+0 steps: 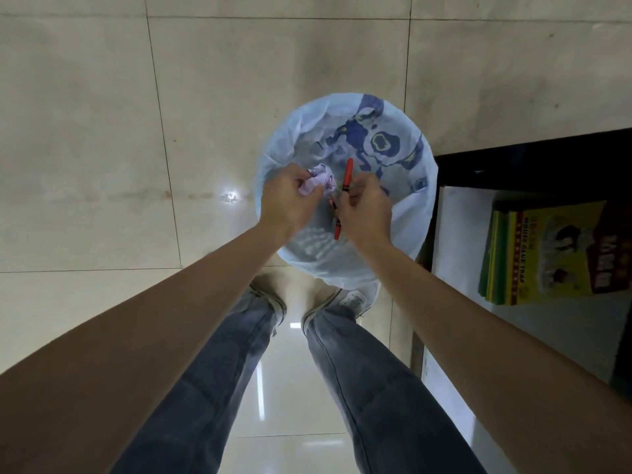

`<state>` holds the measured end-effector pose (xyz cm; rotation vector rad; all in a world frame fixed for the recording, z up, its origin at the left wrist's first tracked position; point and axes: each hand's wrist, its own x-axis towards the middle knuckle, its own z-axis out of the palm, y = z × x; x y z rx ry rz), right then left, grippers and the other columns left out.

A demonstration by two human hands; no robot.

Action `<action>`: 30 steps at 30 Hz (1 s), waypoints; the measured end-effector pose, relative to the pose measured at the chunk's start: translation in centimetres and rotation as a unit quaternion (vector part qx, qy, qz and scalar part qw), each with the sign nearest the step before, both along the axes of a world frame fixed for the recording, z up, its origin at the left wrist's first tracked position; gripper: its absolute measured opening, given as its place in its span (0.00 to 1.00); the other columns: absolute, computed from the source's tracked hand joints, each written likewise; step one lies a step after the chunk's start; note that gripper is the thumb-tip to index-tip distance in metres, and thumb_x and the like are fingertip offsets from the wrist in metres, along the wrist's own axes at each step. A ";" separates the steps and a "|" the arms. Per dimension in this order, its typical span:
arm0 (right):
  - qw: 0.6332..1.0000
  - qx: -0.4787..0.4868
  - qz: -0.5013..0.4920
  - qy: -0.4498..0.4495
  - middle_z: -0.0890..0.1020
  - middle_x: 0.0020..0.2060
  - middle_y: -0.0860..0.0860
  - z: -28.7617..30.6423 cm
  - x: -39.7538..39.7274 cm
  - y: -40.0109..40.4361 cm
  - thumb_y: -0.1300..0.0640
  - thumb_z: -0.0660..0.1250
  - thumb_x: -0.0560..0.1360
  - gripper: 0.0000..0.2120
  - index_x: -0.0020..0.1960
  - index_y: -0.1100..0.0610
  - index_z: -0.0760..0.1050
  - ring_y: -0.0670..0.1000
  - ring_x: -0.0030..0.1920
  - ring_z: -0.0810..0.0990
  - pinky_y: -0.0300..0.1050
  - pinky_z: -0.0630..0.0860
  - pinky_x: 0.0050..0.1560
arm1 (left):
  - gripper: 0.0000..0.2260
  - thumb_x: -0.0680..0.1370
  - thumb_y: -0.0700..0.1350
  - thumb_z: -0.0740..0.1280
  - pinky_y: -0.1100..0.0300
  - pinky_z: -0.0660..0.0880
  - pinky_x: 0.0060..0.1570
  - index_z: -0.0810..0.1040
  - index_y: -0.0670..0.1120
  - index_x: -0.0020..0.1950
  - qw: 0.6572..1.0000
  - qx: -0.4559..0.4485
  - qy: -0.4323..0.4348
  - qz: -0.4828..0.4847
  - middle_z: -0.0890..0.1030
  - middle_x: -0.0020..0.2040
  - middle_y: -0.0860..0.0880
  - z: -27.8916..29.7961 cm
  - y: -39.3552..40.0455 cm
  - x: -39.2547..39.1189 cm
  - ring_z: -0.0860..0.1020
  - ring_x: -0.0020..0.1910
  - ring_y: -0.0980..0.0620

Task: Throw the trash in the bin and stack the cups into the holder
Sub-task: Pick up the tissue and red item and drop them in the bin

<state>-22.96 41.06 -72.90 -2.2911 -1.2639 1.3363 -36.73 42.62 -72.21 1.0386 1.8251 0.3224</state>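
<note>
Both hands are held over the mouth of the bin (407,213), which stands on the tiled floor (102,131) directly ahead of the person's feet and is lined with a pale blue bag.

The left hand (285,203) is closed on a crumpled paper wad (319,183); its grip is pressed around the near side of the wad, and most of the wad shows beyond the fingers. The wad has no clear long axis.

The right hand (367,213) pinches red pens (346,177). One pen projects up and away from the grip. A second red length (337,230) shows below the grip, toward the person; whether it belongs to the same pen cannot be told. The long axis runs roughly away from the person, tilted slightly to the right at the far end.

Relation governing the coming move: both items lie inside the rim line, above the open bag, left hand over the left half, right hand near the centre. Neither hand is clearly nearer the opening.

Judgement: the trash step is at the point of release. Opening each grip should drop the items straight in. The long pens, if they tip, could catch the liner's edge.

A cabinet shelf (458,234) at right carries a yellow box (547,254). No cups or holder are in view.
</note>
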 end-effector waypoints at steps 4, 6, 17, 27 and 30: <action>1.000 0.010 0.011 -0.026 0.83 0.52 0.55 -1.4 -0.2 0.3 0.60 0.66 0.80 0.08 0.58 0.59 0.75 0.56 0.54 0.81 0.50 0.78 0.54 | 0.10 0.75 0.45 0.72 0.51 0.81 0.49 0.80 0.44 0.55 1.000 0.005 0.018 -0.025 0.86 0.47 0.44 -1.5 0.1 0.5 0.84 0.47 0.47; 0.999 0.014 0.016 -0.038 0.81 0.54 0.55 -1.4 0.0 0.4 0.60 0.65 0.80 0.08 0.58 0.59 0.76 0.57 0.55 0.80 0.48 0.76 0.55 | 0.15 0.76 0.45 0.72 0.56 0.80 0.49 0.78 0.43 0.60 0.999 -0.005 0.018 -0.044 0.85 0.51 0.44 -1.3 0.4 0.6 0.83 0.50 0.46; 0.987 0.069 0.090 -0.114 0.76 0.58 0.51 4.9 1.2 -0.3 0.52 0.65 0.81 0.09 0.59 0.53 0.76 0.54 0.51 0.80 0.45 0.73 0.41 | 0.20 0.77 0.46 0.68 0.46 0.73 0.63 0.75 0.44 0.69 0.958 0.058 0.094 -0.266 0.76 0.67 0.41 5.7 0.5 -0.4 0.74 0.64 0.38; 0.967 0.130 0.159 -0.150 0.83 0.57 0.53 15.9 1.8 -1.9 0.55 0.67 0.79 0.12 0.60 0.56 0.80 0.56 0.55 0.80 0.54 0.80 0.47 | 0.26 0.74 0.47 0.71 0.46 0.78 0.55 0.73 0.49 0.72 0.906 0.114 0.137 -0.384 0.71 0.73 0.43 15.7 -0.5 -2.6 0.69 0.71 0.40; 0.958 0.148 0.179 -0.171 0.83 0.58 0.55 19.4 2.1 -3.1 0.55 0.69 0.77 0.14 0.61 0.57 0.80 0.58 0.57 0.81 0.54 0.81 0.49 | 0.27 0.75 0.49 0.72 0.44 0.78 0.57 0.72 0.49 0.74 0.882 0.115 0.159 -0.428 0.69 0.74 0.42 19.1 -0.6 -3.3 0.68 0.72 0.40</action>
